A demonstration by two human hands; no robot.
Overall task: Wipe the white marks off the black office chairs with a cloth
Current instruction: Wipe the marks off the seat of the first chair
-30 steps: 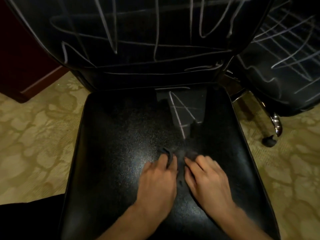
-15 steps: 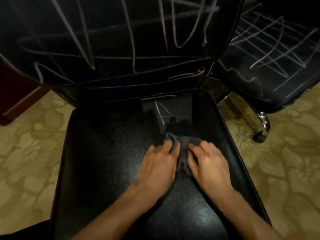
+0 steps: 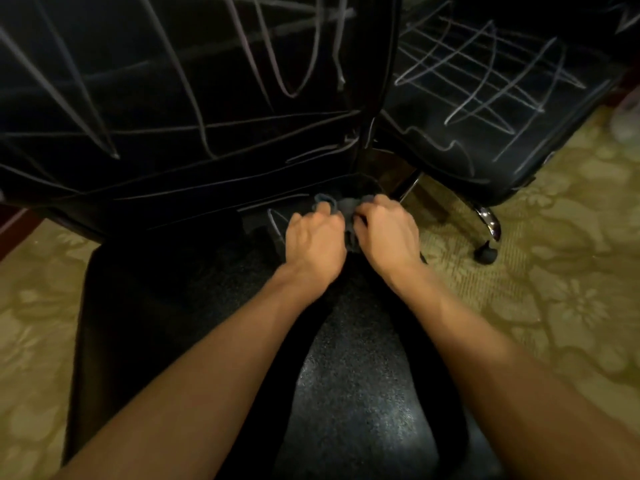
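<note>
Head view: both my hands, left hand (image 3: pixel 313 242) and right hand (image 3: pixel 388 233), grip the bunched grey cloth (image 3: pixel 341 211) at the seat (image 3: pixel 346 393) crease. I judge that the wad may skip the white marks (image 3: pixel 277 221) beside it, or smear them into the backrest (image 3: pixel 180 98) gap.

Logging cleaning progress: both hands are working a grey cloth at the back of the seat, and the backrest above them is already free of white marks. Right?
Not quite. The head view shows the left hand and right hand on the grey cloth at the back of the seat, but the backrest is still covered in white scribbled lines.
</note>
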